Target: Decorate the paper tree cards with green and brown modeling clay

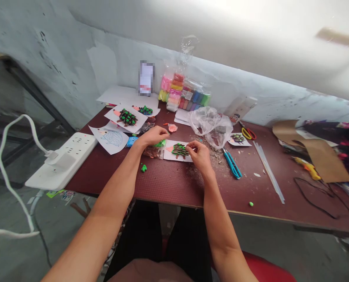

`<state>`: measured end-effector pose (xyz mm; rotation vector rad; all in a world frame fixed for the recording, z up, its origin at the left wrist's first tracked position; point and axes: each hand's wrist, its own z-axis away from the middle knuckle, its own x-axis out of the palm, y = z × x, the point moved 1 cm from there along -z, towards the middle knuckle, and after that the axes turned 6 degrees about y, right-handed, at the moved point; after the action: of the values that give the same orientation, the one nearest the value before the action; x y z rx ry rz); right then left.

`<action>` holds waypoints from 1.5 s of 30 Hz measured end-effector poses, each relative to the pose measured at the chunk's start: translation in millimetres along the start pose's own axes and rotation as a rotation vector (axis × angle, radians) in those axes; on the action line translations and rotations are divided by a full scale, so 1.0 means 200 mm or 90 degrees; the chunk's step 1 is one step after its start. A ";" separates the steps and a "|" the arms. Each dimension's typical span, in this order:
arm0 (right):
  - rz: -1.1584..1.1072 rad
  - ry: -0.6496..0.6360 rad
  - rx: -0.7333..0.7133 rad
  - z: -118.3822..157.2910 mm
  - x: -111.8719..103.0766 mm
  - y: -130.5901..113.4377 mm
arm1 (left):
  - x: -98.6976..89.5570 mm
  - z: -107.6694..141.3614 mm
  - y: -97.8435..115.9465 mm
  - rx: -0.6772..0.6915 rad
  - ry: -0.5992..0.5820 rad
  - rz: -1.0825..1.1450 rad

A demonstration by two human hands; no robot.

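Left hand (152,137), closed, with fingers curled over a lump of bright green modelling clay (160,143), directly above a clear plastic bag of clay (152,152). Right hand (199,155), also closed, with fingers bunched at the edge of a white paper card bearing a hedgehog of brown clay strips and green clay dots (179,150); anything between the fingertips hidden from view. Card lying flat between both hands on a dark red textured tabletop (174,186).

Small green clay crumb (143,168) just below the bag; round green clay bead (251,203) well off to the right. Behind the hands, two similar hedgehog cards with green dots (127,117), a white hedgehog sheet with blue spines (110,138) and a pink clay scrap (172,127). Against the wall, clear-wrapped packs of multicoloured clay (189,98). Right of the right hand, a crumpled clear plastic bag (209,125), teal-handled scissors (232,163), red-and-yellow-handled scissors (248,133), long translucent glue sticks (268,172), a yellow glue gun (306,167), a sheet of brown kraft paper (312,150) and a black cord (318,197). At the table's left end, a white power strip (61,160) with a white cable (13,156).
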<state>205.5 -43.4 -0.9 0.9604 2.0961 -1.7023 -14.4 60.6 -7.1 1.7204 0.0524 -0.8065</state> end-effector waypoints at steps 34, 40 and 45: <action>0.147 -0.011 -0.007 0.01 0.04 0.02 | -0.01 0.00 0.01 -0.005 -0.010 -0.024; 0.142 -0.009 -0.012 0.00 0.04 0.01 | 0.00 0.00 0.01 -0.002 -0.009 -0.023; 0.124 0.006 -0.023 0.00 0.04 0.02 | 0.00 0.00 0.01 -0.003 -0.006 -0.022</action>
<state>202.0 -40.9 -8.1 1.1239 1.9599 -1.5616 -14.5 60.0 -5.3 1.7155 0.0767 -0.8397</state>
